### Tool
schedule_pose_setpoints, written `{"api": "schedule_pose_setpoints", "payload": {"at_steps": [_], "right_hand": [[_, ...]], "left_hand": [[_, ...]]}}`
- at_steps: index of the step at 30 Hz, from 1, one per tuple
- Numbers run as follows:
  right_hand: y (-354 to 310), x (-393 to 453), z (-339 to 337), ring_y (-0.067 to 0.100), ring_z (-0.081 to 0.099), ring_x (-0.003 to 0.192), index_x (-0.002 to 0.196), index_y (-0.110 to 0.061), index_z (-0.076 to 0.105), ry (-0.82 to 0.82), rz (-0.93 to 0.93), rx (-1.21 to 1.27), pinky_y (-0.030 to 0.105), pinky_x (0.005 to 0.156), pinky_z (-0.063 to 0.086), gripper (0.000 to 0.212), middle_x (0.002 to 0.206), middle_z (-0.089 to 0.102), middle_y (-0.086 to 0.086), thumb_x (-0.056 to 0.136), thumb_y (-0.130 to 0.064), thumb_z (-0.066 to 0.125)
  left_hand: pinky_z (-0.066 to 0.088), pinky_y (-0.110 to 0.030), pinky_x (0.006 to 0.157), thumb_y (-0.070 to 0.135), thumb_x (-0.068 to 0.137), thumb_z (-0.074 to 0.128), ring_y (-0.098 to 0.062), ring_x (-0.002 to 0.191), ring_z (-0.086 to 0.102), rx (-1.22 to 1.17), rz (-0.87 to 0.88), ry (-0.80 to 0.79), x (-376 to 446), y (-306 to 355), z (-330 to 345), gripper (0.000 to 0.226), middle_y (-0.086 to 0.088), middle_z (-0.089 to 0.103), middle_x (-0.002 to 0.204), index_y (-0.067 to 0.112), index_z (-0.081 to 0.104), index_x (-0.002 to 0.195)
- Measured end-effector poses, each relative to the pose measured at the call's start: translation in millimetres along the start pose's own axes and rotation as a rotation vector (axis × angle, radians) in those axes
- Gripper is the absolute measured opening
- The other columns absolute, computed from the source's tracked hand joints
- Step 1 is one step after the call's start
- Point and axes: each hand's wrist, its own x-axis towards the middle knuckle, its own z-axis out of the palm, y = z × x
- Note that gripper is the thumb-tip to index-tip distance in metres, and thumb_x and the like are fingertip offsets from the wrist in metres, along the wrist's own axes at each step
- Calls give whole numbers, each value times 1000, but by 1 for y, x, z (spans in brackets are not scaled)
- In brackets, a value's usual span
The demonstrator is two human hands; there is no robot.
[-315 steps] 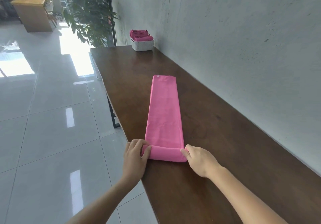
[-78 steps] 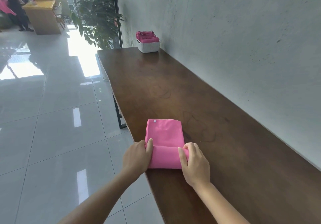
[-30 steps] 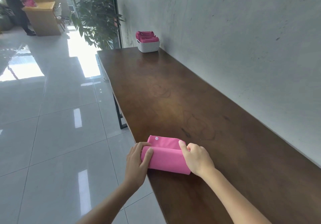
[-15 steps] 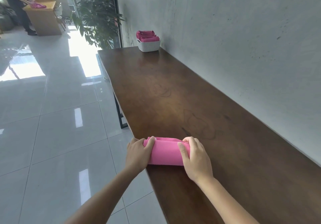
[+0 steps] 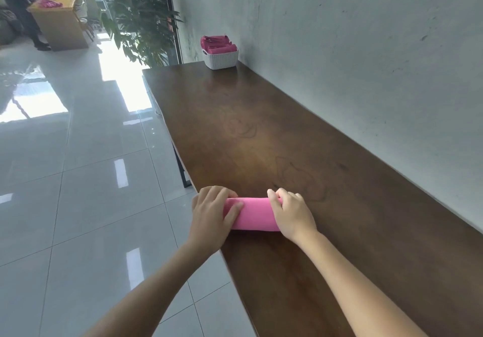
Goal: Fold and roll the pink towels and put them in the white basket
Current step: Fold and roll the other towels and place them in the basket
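We find no legible writing or labels. The pink towel [image 5: 254,215], fully rolled, lies on the table [image 5: 261,132] at its near left edge. Our left hand [image 5: 211,213] and right hand [image 5: 292,212] each curl around one end of it. The white basket [image 5: 221,59], holding rolled pink towels, stands at the table's far end against the wall, well apart from the roll. A potted plant [image 5: 142,20] stands beyond the table.

This looks like a lobby or reception hall of a commercial building. A long dark wooden counter [image 5: 261,132] runs along a bare concrete wall [image 5: 339,49]. Beside the counter spreads a glossy tiled floor [image 5: 78,179]. Past the counter's far end stand a large potted plant [image 5: 141,20] and a wooden reception desk [image 5: 60,22], with a person [image 5: 18,4] beside it.
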Motion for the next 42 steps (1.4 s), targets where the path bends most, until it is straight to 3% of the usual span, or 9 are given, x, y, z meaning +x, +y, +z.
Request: {"api": "schedule_pose_setpoints", "payload": {"at_steps": [4,8,13,16,19,23,31,38,42], "right_hand": [[-4,23,-4,25,55,86,66,-22,40,-103,118,57,39,74,42,49,82,57,2,101,-57,36],[-11,34,-10,21,52,69,68,-15,41,-163,236,201,36,65,38,55,72,53,3,101,-59,41],[-14,33,-11,22,60,101,107,-7,63,-174,308,337,38,89,46,69,105,65,2,100,-68,29],[-9,30,-10,19,59,110,114,-19,60,-196,368,460,38,100,44,71,115,64,-1,96,-77,23],[-4,27,-11,19,66,106,114,-19,63,-218,427,529,43,105,49,83,111,70,1,89,-86,20],[-10,20,-19,20,72,99,109,-16,71,-225,430,546,42,97,56,89,102,76,7,89,-85,19],[-68,11,-35,20,70,77,94,-10,76,-171,271,593,43,86,57,85,84,77,9,95,-77,23],[-152,21,-5,17,69,75,87,-12,78,-307,116,518,32,77,54,86,81,76,8,95,-75,20],[-203,32,24,18,72,83,91,-15,78,-376,46,482,30,82,56,83,82,77,3,95,-73,18]], "left_hand": [[36,-37,106,56,98,49,-15,119,50,123,221,-77,0,3,8,42,10,61,123,24,64,122],[37,-46,111,69,92,47,-25,126,49,281,236,-157,2,11,19,71,-2,56,136,15,54,137],[31,-51,115,82,83,48,-29,128,47,439,217,-242,18,11,28,92,-6,52,137,10,46,141],[36,-49,108,91,75,44,-29,115,53,512,245,-249,31,10,28,99,-6,58,127,10,51,131],[38,-49,104,99,66,39,-30,109,56,485,250,-276,41,6,25,109,-6,60,123,20,46,140],[40,-45,100,106,61,35,-26,104,57,344,265,-334,48,-1,12,106,0,59,120,41,36,144],[57,-35,82,92,73,53,-6,99,58,-299,44,-448,51,-38,-23,81,18,59,115,43,43,137],[62,-42,80,72,77,67,-16,95,71,-825,-264,-296,38,-79,-65,57,11,71,107,36,56,120],[61,-36,78,63,69,77,-20,93,72,-973,-391,-230,41,-114,-100,62,1,73,104,26,61,116]]}}
